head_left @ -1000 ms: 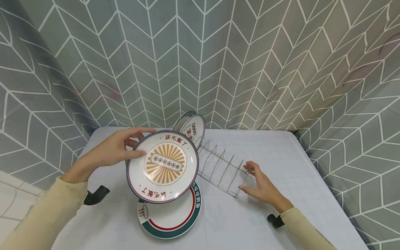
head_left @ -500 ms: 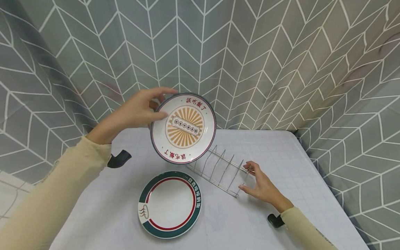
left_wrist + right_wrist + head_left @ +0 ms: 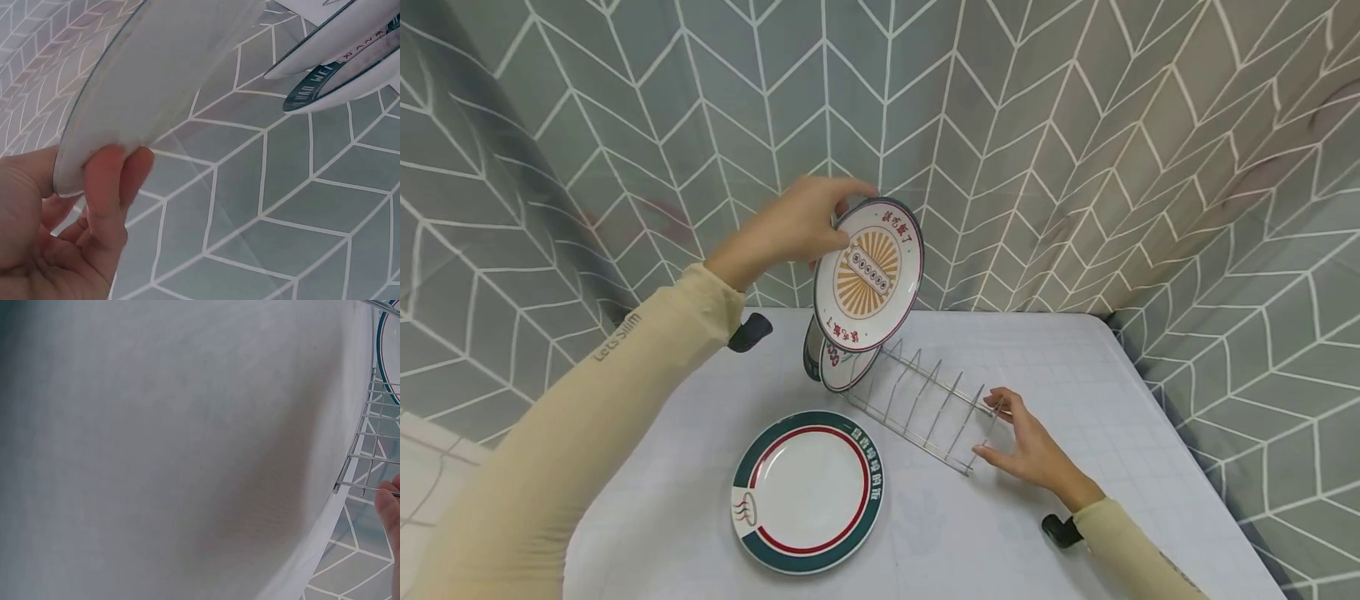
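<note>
Plates [image 3: 870, 275]: 4 | wire rack [image 3: 925, 446]: 1 | left hand [image 3: 808, 218]: pinches one plate | right hand [image 3: 1028, 446]: grips rack end

Grey chevron-patterned curtain [image 3: 985, 142], white-covered table [image 3: 955, 533]

Room right, crowding left

The middle slots of the wire rack [image 3: 919, 398] are free to enter from above. Two tilted plates [image 3: 844, 372] block its left end, and the held plate [image 3: 871, 279] hangs partly across them in the head view; the left wrist view shows a gap between. The right hand's fingers [image 3: 1006, 402] occupy the right end. A flat plate [image 3: 808, 492] obstructs the near left; the surface [image 3: 955, 533] beside it leaves passage.
</note>
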`<state>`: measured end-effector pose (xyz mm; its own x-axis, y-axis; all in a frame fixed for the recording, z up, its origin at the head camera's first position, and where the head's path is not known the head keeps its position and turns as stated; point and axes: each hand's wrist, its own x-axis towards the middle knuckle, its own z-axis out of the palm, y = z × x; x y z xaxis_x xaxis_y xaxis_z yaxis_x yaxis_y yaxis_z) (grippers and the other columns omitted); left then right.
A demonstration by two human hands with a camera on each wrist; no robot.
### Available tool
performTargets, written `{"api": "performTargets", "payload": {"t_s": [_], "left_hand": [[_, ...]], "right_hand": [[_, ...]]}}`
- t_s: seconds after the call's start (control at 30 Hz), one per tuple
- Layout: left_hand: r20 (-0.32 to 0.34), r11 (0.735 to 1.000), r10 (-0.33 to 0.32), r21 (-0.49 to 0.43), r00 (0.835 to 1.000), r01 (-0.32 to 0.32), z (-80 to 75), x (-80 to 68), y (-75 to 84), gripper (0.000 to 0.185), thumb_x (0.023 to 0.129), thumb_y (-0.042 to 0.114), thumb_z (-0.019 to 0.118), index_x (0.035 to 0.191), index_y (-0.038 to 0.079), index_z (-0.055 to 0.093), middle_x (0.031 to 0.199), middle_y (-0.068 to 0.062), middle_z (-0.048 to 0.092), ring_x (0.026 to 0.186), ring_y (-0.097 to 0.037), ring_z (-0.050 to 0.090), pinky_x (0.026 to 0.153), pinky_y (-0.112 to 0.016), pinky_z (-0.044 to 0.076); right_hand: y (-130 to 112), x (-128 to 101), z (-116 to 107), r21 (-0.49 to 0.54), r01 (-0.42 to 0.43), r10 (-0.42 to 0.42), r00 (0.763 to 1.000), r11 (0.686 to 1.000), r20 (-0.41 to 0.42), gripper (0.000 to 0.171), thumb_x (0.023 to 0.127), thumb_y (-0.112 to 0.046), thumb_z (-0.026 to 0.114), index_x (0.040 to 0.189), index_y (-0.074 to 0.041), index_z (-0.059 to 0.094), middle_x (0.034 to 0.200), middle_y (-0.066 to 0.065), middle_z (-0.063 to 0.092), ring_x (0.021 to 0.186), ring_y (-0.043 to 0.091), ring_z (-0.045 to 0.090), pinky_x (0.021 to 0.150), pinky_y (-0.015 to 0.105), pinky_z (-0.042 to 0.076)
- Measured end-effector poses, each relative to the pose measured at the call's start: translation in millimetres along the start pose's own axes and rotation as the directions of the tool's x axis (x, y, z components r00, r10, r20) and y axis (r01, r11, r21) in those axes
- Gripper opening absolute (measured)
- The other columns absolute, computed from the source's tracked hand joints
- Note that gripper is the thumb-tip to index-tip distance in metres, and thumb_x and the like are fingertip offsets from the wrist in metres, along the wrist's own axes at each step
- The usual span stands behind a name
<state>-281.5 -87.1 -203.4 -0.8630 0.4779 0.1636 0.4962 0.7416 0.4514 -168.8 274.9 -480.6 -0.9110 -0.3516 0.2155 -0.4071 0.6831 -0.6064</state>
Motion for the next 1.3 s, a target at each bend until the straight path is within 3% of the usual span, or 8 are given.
{"api": "performTargets", "payload": {"t_s": [0.23, 0.4, 0.47, 0.6, 0.7, 0.93, 1.3], "left_hand": [[0.005, 0.99, 0.046, 0.131, 0.999, -0.047, 14.2, 11.6, 5.3, 0.069, 0.078, -0.008, 0.054, 0.144, 0.013, 0.049, 0.101, -0.014, 0.062, 0.084, -0.023, 0.056, 0.058, -0.03, 0.053], [0.042, 0.994, 0.035, 0.106, 0.998, -0.04, 28.9, 12.4, 2.5, 0.07, 0.078, -0.01, 0.055, 0.144, 0.012, 0.048, 0.112, -0.016, 0.064, 0.089, -0.025, 0.062, 0.052, -0.031, 0.056], [0.05, 0.994, 0.028, 0.102, 0.998, -0.033, 35.8, 12.3, 0.6, 0.07, 0.078, -0.011, 0.056, 0.144, 0.012, 0.048, 0.121, -0.016, 0.063, 0.096, -0.026, 0.061, 0.059, -0.033, 0.057], [0.061, 0.99, 0.026, 0.133, 0.998, -0.034, 49.5, 12.5, -2.9, 0.067, 0.079, -0.01, 0.059, 0.143, 0.009, 0.049, 0.137, -0.015, 0.057, 0.118, -0.027, 0.056, 0.09, -0.037, 0.053], [0.063, 0.99, 0.013, 0.142, 0.998, -0.022, 58.9, 12.3, -4.9, 0.067, 0.08, -0.011, 0.059, 0.143, 0.008, 0.049, 0.141, -0.014, 0.054, 0.128, -0.027, 0.052, 0.098, -0.038, 0.048], [0.067, 0.991, 0.013, 0.134, 0.998, -0.022, 73.8, 10.5, -5.1, 0.066, 0.078, -0.014, 0.06, 0.141, 0.005, 0.05, 0.139, -0.015, 0.056, 0.131, -0.03, 0.051, 0.108, -0.04, 0.043], [0.091, 0.992, -0.003, 0.122, 0.996, -0.008, 88.6, 12.6, -7.0, 0.066, 0.075, -0.015, 0.062, 0.137, 0.006, 0.054, 0.128, -0.016, 0.062, 0.119, -0.029, 0.058, 0.1, -0.04, 0.05]], "right_hand": [[-0.2, 0.3, -0.1, -0.004, -0.006, 0.006, 1.0, 1.0, 0.006, 0.091, 0.076, -0.024, 0.084, 0.143, -0.001, 0.028, 0.134, 0.016, 0.051, 0.126, 0.029, 0.05, 0.106, 0.043, 0.044], [0.3, 0.1, -1.2, -0.009, -0.007, 0.007, 1.0, 1.0, 0.006, 0.091, 0.076, -0.024, 0.084, 0.143, -0.001, 0.028, 0.135, 0.016, 0.051, 0.126, 0.029, 0.05, 0.106, 0.043, 0.043], [0.1, -0.1, -1.8, -0.008, -0.009, 0.009, 1.0, 1.0, 0.005, 0.091, 0.076, -0.023, 0.084, 0.143, -0.001, 0.028, 0.135, 0.016, 0.051, 0.126, 0.029, 0.05, 0.106, 0.043, 0.043], [-0.3, -0.2, -2.5, -0.016, -0.01, 0.01, 1.0, 1.0, 0.002, 0.09, 0.076, -0.023, 0.084, 0.143, -0.001, 0.027, 0.135, 0.015, 0.051, 0.126, 0.029, 0.05, 0.106, 0.043, 0.044], [-0.6, 0.1, -2.1, -0.018, -0.003, 0.003, 1.0, 1.0, 0.0, 0.09, 0.076, -0.023, 0.084, 0.143, 0.0, 0.028, 0.134, 0.016, 0.052, 0.125, 0.029, 0.051, 0.105, 0.043, 0.044], [0.4, -0.1, -0.5, -0.02, 0.005, -0.006, 1.0, 1.0, -0.008, 0.089, 0.076, -0.022, 0.084, 0.142, 0.001, 0.028, 0.133, 0.017, 0.052, 0.124, 0.031, 0.051, 0.104, 0.046, 0.044], [1.4, 0.4, -0.8, -0.01, 0.033, -0.034, 0.999, 0.999, -0.014, 0.088, 0.077, -0.022, 0.084, 0.141, 0.003, 0.029, 0.132, 0.018, 0.052, 0.123, 0.032, 0.052, 0.103, 0.045, 0.045]]}}
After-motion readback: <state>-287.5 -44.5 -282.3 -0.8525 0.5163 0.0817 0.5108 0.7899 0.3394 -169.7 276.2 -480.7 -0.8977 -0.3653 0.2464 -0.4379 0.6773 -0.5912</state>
